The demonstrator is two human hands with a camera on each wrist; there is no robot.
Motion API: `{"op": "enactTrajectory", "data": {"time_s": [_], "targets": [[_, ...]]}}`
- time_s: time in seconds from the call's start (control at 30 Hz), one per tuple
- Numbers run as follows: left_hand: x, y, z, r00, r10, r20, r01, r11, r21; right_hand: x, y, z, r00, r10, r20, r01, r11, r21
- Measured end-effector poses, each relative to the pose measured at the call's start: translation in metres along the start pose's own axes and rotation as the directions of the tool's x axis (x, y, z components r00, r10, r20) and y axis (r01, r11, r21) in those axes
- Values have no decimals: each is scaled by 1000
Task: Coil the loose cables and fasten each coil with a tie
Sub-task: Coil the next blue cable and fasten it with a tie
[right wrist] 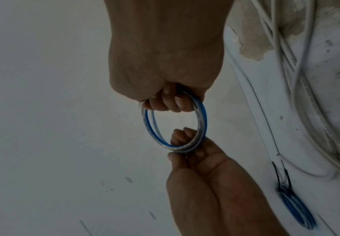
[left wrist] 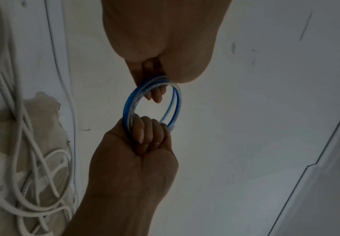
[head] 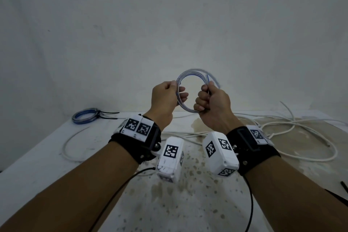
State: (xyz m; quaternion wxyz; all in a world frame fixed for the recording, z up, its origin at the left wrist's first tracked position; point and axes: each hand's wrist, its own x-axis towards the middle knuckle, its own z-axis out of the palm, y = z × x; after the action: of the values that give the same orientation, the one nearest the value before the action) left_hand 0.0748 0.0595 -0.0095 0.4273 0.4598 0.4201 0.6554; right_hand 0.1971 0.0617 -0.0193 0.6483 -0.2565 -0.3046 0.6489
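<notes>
Our left hand [head: 165, 98] and right hand [head: 212, 102] each curl tight round opposite sides of the blue coil [head: 190, 75].

A plain pale wall [head: 169, 15] backs the stained (brownish) white table [head: 47, 156].

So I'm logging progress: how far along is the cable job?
Done: one blue coil lies tied on the table. In hand: the left hand and right hand grip a second blue coil, no tie visible. Left: the loose white cables.
</notes>
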Motion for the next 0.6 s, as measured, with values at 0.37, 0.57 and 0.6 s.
{"op": "enactTrajectory", "data": {"time_s": [0.37,0.57,0.6], "targets": [[4,16,-12,962,228,148,-267,898,349,2,2,7,999,16,34,-14,998,-62],[10,24,-14,992,66,108,-83,983,161,2,2,6,996,17,85,-7,992,-125],[11,24,-14,991,80,104,-98,980,175,2,1,6,996,14,87,-1,990,-144]]}}
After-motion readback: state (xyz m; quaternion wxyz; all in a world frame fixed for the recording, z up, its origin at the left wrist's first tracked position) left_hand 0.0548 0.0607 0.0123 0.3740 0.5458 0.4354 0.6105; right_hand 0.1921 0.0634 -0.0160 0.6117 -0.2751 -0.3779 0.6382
